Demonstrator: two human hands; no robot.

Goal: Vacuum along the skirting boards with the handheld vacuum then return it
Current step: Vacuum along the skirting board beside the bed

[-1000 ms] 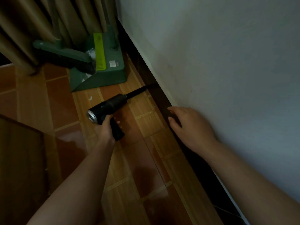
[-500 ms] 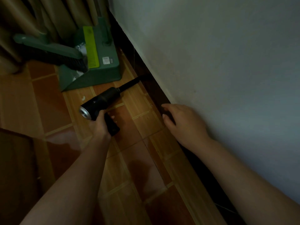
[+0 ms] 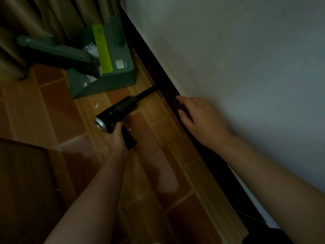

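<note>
One handheld vacuum shows mid-frame. There are two hands: the left hand at six o'clock of it, the right hand at three. One skirting board. At eleven o'clock, one green dustpan (with one lime comb strip), one broom and one curtain.

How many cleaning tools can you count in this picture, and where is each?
3. The handheld vacuum is gripped in the left hand, nozzle at the skirting board; the dustpan stands by the curtain; the brush lies across it. Others may be hidden.
</note>
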